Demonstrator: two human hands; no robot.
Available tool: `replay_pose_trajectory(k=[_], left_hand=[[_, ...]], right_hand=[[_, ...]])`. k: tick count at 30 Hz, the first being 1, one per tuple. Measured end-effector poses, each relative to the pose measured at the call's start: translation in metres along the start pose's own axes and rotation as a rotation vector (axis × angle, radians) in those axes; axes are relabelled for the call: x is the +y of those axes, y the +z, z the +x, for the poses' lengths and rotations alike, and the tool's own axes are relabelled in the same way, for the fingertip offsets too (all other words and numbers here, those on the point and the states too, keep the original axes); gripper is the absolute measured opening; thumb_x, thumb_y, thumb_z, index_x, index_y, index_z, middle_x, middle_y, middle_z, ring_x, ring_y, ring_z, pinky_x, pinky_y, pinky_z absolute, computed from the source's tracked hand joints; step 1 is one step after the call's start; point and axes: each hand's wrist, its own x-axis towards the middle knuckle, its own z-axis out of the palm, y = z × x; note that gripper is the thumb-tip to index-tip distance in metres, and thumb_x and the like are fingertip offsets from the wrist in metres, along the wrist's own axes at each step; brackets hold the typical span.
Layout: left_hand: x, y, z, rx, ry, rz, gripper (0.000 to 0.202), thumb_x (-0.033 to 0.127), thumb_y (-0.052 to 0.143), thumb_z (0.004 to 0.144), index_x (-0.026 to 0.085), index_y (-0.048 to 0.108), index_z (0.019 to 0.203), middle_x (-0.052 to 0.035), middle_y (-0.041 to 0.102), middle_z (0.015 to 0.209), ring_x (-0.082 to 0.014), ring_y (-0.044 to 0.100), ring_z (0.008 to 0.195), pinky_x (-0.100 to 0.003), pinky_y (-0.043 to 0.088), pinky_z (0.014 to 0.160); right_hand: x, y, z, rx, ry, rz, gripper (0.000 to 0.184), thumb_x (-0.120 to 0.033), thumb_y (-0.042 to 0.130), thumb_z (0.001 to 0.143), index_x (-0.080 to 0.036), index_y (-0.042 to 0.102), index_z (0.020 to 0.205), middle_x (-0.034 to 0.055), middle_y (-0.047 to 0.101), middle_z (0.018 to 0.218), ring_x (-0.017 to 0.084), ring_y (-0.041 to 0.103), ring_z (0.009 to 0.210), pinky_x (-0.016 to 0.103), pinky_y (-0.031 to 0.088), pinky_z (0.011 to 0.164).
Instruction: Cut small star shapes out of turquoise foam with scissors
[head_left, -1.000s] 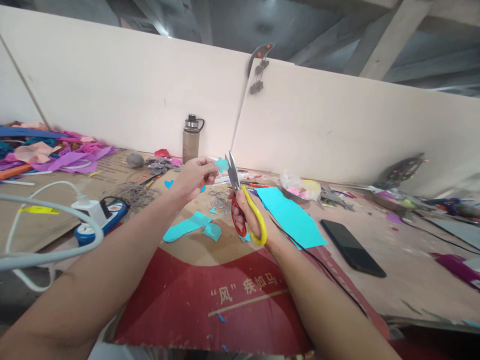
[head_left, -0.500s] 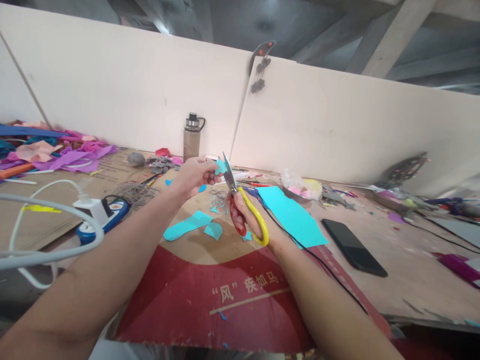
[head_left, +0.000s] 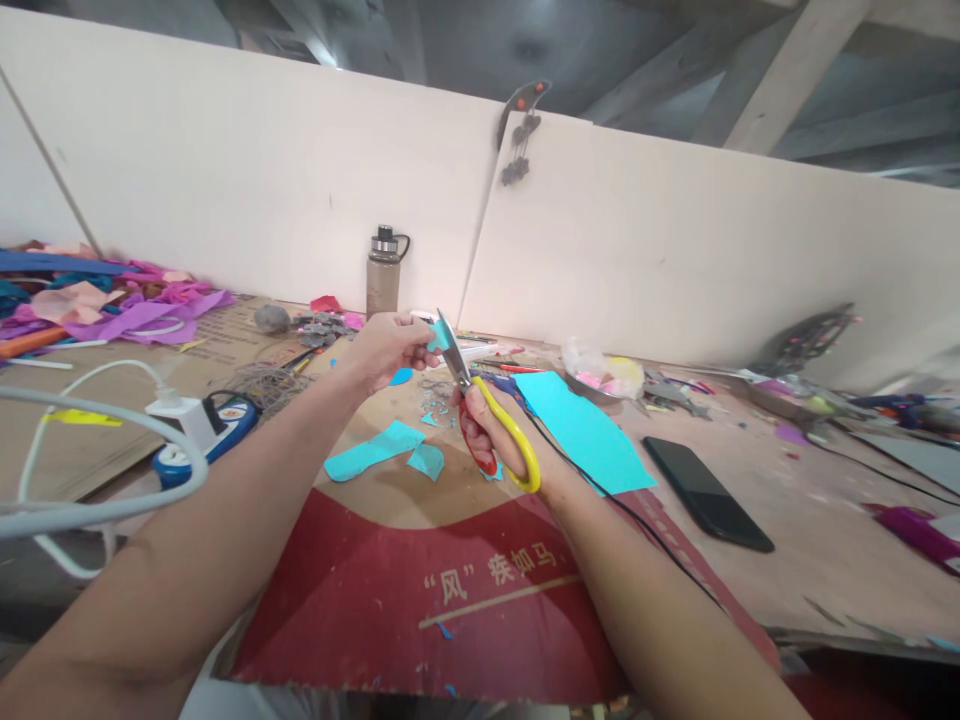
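My left hand (head_left: 397, 350) pinches a small turquoise piece (head_left: 438, 338), paper or thin felt, between thumb and fingers. Scissors (head_left: 513, 432) with one yellow and one red handle loop are in my right hand (head_left: 487, 425), its fingers wrapped in the loops. The blades point up and away, lying against the right edge of the piece; whether they are fully closed I cannot tell. Below the hands lie a long turquoise strip (head_left: 375, 450) and a smaller turquoise offcut (head_left: 426, 461). A large turquoise sheet (head_left: 585, 425) rests right of my right hand.
Red and brown cardboard (head_left: 390, 600) covers the table in front of me. A black phone (head_left: 707, 493) lies to the right. Leftward are a blue power strip (head_left: 180, 462) with white cables and a heap of coloured scraps (head_left: 112, 295). A bottle (head_left: 383, 275) stands by the white partition.
The scissor blades have shifted slightly left, further over the turquoise piece, and look closer together. The piece has turned a little in my left hand.
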Motion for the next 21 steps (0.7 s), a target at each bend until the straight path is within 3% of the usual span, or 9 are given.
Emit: replay_pose_trajectory(k=[21], left_hand=[[0.0026, 0.0003, -0.0012, 0.0, -0.002, -0.089, 0.014, 0.013, 0.071, 0.075, 0.013, 0.061, 0.065, -0.0043, 0.066, 0.059, -0.011, 0.06, 0.045, -0.022, 0.048, 0.048]], right_hand=[[0.004, 0.0012, -0.0002, 0.031, 0.007, -0.026, 0.065, -0.086, 0.057, 0.081, -0.023, 0.044, 0.086, -0.0079, 0.04, 0.063, 0.006, 0.035, 0.041, 0.021, 0.027, 0.037]])
